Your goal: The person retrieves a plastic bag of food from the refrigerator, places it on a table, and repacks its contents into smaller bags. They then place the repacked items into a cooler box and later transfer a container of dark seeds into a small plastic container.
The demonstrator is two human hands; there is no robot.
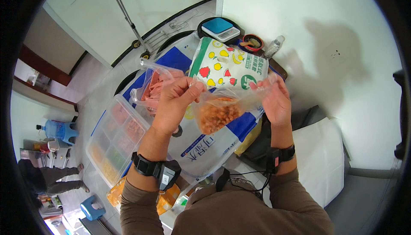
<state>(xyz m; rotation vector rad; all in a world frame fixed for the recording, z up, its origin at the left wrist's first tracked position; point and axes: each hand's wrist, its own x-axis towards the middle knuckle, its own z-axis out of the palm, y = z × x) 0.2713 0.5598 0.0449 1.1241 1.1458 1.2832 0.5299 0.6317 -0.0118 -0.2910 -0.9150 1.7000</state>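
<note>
Both hands hold up a clear plastic bag [219, 111] by its top edge, with small orange-brown pieces, perhaps nuts or beans, gathered in the bottom. My left hand [176, 98] pinches one upper corner between thumb and fingers. At the other corner, my right hand [276, 100] grips the film, stretching the mouth sideways. Just behind the bag lies a white package printed with fruit [231, 63]. Beyond my left hand sits a clear bag of pink strips [158, 87]. A lidded clear box with compartments [117, 138] stands beside my left forearm; its foods show blurred through the lid.
A kitchen scale [221, 29], a small bowl [252, 42] and a clear bottle [275, 46] stand at the back. Orange packaging [169, 198] is near my left elbow. A metal trolley [132, 27] leans by the wall. At far left stands another person [55, 179], near a blue stool [92, 208].
</note>
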